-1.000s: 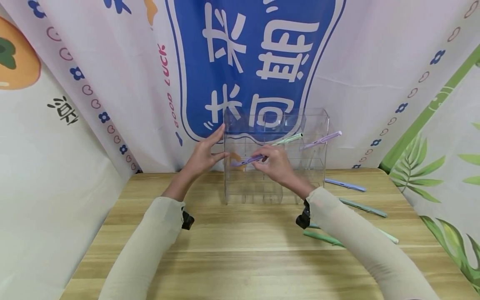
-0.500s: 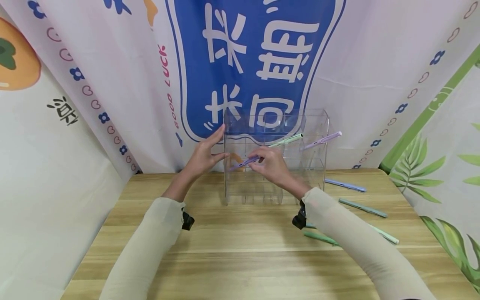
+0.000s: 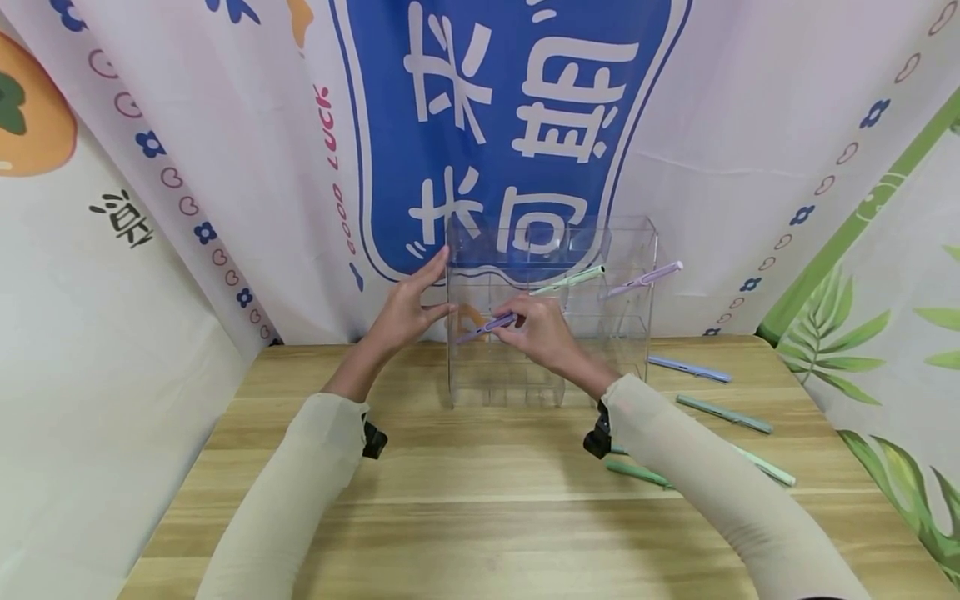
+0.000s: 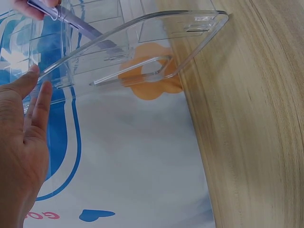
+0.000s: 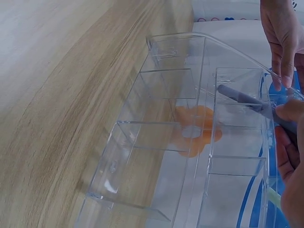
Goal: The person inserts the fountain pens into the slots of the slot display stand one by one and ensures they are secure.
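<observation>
A clear acrylic organizer [image 3: 452,375] with several compartments stands at the back of the table. At its left side is my left hand [image 3: 405,315], fingers extended and touching the side panel. My right hand [image 3: 543,333] pinches a purple pen [image 3: 487,327] between thumb and fingers, in front of the organizer. In the right wrist view the pen's far end [image 5: 230,92] slants down into a compartment at the left end. A light green pen [image 3: 573,279] and a lilac pen [image 3: 645,279] lean in other compartments, their ends sticking out toward the upper right.
Right of the organizer a blue pen [image 3: 690,369] and a grey-green pen [image 3: 725,414] lie on the wooden table [image 3: 450,533]. Nearer, a pale green pen [image 3: 768,468] and a green pen [image 3: 637,473] are partly hidden by the right forearm. A printed curtain [image 3: 720,167] hangs close behind.
The right hand has shifted slightly left and down, and the purple pen's far end has dropped lower in the organizer's left end. The left hand has stayed in place.
</observation>
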Demonstrator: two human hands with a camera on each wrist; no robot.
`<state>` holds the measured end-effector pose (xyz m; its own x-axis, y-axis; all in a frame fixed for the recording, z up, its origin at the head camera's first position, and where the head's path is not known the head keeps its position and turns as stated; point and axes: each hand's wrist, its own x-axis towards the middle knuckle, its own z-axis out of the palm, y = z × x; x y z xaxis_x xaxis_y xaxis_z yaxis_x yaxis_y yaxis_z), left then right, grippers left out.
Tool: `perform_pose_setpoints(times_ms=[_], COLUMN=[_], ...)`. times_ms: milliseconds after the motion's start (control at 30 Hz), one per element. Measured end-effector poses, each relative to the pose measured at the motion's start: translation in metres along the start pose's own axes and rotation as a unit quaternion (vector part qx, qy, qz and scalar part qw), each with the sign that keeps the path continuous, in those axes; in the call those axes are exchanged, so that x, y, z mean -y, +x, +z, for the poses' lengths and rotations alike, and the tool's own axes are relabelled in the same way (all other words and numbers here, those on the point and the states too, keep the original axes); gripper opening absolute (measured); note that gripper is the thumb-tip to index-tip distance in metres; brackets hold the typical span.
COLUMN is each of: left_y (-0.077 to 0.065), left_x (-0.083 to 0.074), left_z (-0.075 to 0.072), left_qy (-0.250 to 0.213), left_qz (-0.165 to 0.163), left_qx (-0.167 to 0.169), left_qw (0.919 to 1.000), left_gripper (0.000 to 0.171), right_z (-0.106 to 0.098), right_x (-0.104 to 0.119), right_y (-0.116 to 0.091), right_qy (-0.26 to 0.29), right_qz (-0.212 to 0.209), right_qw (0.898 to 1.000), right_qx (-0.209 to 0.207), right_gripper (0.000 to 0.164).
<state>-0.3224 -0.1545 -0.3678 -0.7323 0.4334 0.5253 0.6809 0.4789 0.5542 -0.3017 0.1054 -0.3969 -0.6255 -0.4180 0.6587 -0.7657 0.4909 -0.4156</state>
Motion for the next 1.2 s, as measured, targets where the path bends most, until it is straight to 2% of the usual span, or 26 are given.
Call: perform_pose_setpoints(times_ms=[367,700,1033,1200], left_y=[0.000,0.000,0.000,0.001], left_x=[0.000,0.000,0.002,0.002], left_z=[0.000,0.001,0.002,0.001], left_qy=[-0.002,-0.001,0.000,0.002], left_qz=[-0.009,-0.009,-0.005,-0.001], left_qx=[0.000,0.002,0.002,-0.001], left_qw=[1.0000,1.0000,1.0000,1.0000], left_gripper=[0.089,0.089,0.089,0.090], right_z=[-0.001,-0.005,-0.027,-0.040], right_x=[0.001,-0.001,0.005,0.011], right_y=[-0.001,-0.003,-0.008,-0.010], right_qy=[0.000,0.001,-0.017,-0.009], right_qz=[0.005,0.019,0.009,0.006], right_qw=[1.000,1.000,1.000,1.000], right_qx=[0.006,0.018,0.000,0.001], right_gripper=[0.018,0.026,0.038,0.041])
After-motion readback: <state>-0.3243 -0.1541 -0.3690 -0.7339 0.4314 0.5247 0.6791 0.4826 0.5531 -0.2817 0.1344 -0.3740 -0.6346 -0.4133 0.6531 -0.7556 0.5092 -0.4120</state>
